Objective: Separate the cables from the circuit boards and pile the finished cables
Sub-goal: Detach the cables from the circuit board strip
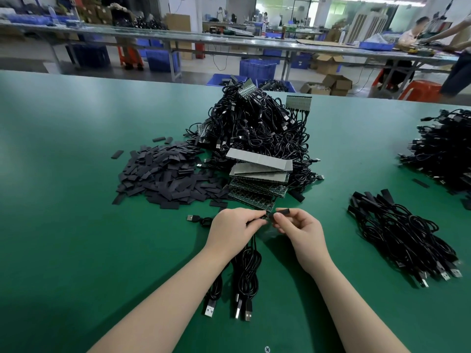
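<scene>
My left hand [233,229] pinches the end of a black cable bundle [246,273] whose coils and USB plugs trail toward me on the green table [76,225]. My right hand [297,229] pinches a small black sleeve [281,213] right at that cable end. Just beyond my hands lies a stack of circuit boards [260,179], leaning against a big heap of black cables with boards attached [254,126]. A pile of sleeved cables [402,235] lies to the right.
A heap of flat black sleeves [165,174] spreads to the left of the boards. Another cable pile [446,151] sits at the far right edge. A loose USB cable [196,219] lies left of my left hand. Beyond the table are blue bins, benches and people.
</scene>
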`<state>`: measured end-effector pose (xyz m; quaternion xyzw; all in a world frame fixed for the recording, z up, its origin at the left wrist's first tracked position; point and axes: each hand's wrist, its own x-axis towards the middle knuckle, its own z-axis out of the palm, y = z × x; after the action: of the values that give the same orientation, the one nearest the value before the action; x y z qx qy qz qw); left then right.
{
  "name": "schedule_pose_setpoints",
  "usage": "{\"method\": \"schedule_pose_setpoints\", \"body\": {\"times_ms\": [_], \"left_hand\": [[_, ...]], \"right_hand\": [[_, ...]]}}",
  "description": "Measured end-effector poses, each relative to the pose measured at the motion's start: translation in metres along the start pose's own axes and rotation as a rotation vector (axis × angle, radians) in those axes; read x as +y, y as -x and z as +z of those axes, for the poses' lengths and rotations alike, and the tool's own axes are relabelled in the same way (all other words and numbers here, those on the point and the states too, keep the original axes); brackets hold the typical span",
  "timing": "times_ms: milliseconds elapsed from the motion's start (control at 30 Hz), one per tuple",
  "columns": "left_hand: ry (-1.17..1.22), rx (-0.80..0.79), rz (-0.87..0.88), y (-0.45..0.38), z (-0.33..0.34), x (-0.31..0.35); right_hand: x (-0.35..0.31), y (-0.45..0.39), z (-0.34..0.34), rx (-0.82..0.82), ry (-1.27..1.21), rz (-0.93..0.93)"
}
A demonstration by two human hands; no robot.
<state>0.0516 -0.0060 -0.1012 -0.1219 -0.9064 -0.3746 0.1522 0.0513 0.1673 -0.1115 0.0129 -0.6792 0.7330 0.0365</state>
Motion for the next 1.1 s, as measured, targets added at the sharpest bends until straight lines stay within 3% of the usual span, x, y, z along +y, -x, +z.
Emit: {"method": "schedule_pose_setpoints", "body": {"times_ms": [700,933,1100], "left_hand": [[0.022,-0.047,0.026,0.0009,-0.0020,0.0018],[0.042,0.003,0.000,0.0014,-0.0009,0.0015],[0.055,-0.012,0.018,0.0007,-0.0013,0.0008]], "right_hand": [[-0.0022,0.0016,0.0013,-0.002,0.103,0.008],[-0.0011,0.0014,0.0044,0.072,-0.040,0.025],[-0.0008,0.0026,0.0031,0.057,0.002,0.011]]}}
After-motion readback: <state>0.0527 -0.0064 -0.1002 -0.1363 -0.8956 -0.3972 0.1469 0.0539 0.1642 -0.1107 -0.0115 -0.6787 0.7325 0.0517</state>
